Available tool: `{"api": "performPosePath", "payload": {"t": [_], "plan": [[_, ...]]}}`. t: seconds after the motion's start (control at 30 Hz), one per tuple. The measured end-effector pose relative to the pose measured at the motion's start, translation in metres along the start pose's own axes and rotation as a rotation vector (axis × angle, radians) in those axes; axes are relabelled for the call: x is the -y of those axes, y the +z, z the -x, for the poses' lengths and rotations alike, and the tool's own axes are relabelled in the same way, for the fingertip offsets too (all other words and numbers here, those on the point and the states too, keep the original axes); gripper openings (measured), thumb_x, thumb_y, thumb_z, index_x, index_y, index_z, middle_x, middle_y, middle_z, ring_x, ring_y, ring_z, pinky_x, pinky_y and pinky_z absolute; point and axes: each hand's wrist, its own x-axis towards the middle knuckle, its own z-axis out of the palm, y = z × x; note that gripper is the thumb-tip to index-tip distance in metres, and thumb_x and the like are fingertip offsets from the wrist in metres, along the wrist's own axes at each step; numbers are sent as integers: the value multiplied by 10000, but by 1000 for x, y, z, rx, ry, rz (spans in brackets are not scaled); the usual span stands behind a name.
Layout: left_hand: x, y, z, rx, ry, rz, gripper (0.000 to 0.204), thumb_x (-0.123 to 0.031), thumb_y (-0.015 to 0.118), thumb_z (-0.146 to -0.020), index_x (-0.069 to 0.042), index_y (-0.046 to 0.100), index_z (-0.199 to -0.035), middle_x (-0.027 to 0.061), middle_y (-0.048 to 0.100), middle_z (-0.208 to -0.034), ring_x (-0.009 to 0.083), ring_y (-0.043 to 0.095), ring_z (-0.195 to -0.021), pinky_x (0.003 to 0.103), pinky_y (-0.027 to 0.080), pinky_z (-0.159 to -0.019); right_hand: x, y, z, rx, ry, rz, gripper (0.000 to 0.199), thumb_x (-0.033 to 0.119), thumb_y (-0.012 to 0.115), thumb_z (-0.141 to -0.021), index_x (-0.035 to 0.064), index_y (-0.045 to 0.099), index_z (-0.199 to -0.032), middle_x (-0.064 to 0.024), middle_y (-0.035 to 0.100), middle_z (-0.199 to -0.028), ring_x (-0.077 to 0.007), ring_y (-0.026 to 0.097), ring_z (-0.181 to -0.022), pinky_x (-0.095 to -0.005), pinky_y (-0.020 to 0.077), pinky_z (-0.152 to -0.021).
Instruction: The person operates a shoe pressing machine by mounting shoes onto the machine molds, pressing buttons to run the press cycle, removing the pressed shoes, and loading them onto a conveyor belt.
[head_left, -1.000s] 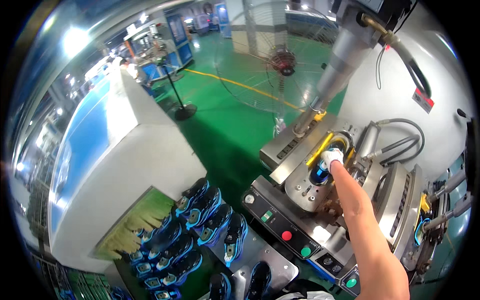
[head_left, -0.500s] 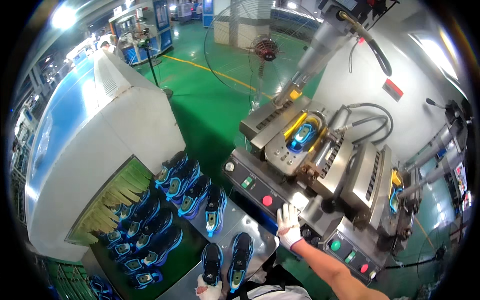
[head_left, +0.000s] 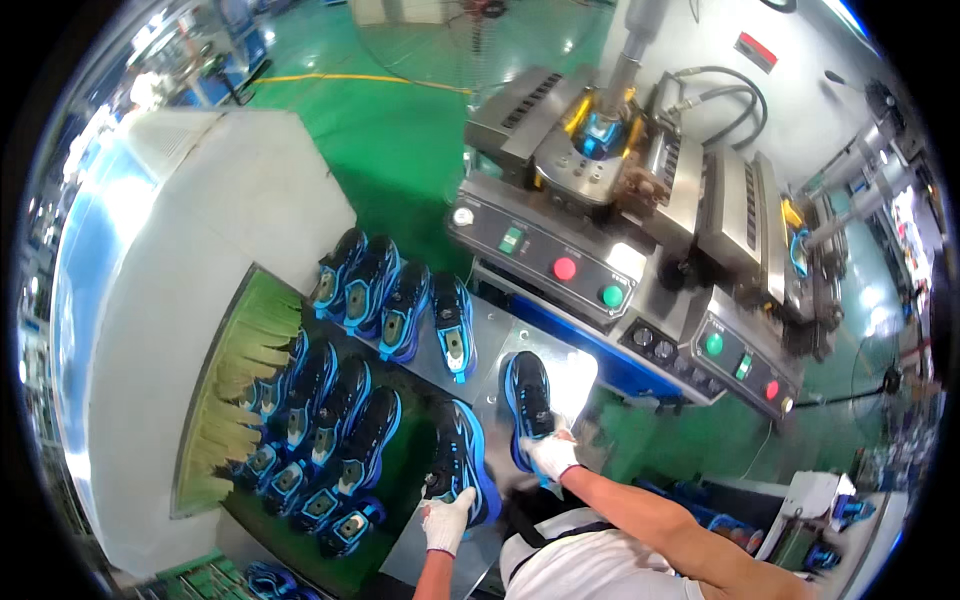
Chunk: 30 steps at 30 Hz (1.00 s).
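Observation:
My left hand [head_left: 447, 520], in a white glove, grips a black and blue sports shoe [head_left: 458, 455] by its near end, tilted above the metal shelf [head_left: 425, 555]. A second sports shoe [head_left: 528, 395] stands on the shelf's shiny plate to the right. My right hand [head_left: 552, 452], gloved too, is closed around the near end of that shoe. Farther off, several similar shoes [head_left: 400, 320] stand in a row along the shelf. Another blue shoe [head_left: 603, 135] sits in the press [head_left: 575, 175], with the rod down over it.
More shoes [head_left: 340, 430] lie on a dark conveyor [head_left: 390, 520] that comes out of a white machine [head_left: 240, 190] through a fringed curtain [head_left: 225, 400]. Ahead right, a control panel [head_left: 540, 250] carries red and green buttons. A fan [head_left: 480, 40] stands beyond on the green floor.
My right hand has left the control panel and taken hold of the right shoe. My left hand has lifted and tilted its shoe. The press rod has come down, and the view has shifted.

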Motion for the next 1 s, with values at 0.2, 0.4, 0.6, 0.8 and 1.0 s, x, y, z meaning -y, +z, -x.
{"api": "performPosePath", "payload": {"t": [0.2,0.4,0.6,0.8,1.0], "plan": [[-69,-10,5,93,149,-89,885,-619,804,-779,125,647,-1233,326,664,-1260,431,639,-1196,482,485,-1041,-34,-98,65,174,260,-1078,203,252,814,-835,67,732,-858,-4,659,-660,-125,542,-460,-319,425,-433],[-145,-13,102,324,400,-348,728,-506,833,-779,101,676,-1148,247,705,-1213,368,680,-1125,447,508,-1003,-49,-153,235,39,575,-1105,506,543,852,-784,97,682,-615,10,575,-549,-82,484,-458,-296,371,-421],[-194,74,237,483,1093,-827,563,-571,763,-849,-8,757,-849,192,744,-860,346,702,-878,484,506,-921,-112,-189,401,-660,708,-1609,419,428,870,-805,61,705,-687,12,573,-575,-77,497,-496,-295,383,-460],[-234,213,401,1041,1423,-811,615,-418,808,-825,23,654,-1226,193,734,-1172,323,698,-1097,434,520,-979,-195,-193,519,-1538,879,-1565,291,247,805,-854,36,737,-1043,-33,688,-755,-110,592,-574,-321,455,-493],[-253,383,550,1117,1943,-750,779,-457,708,-869,36,473,-1424,317,668,-1226,457,663,-1139,511,512,-1000,-303,-250,594,-1496,1479,-505,849,373,793,-804,-15,441,-1471,-307,676,-1206,-454,643,-1160,-481,496,-1023]]}}
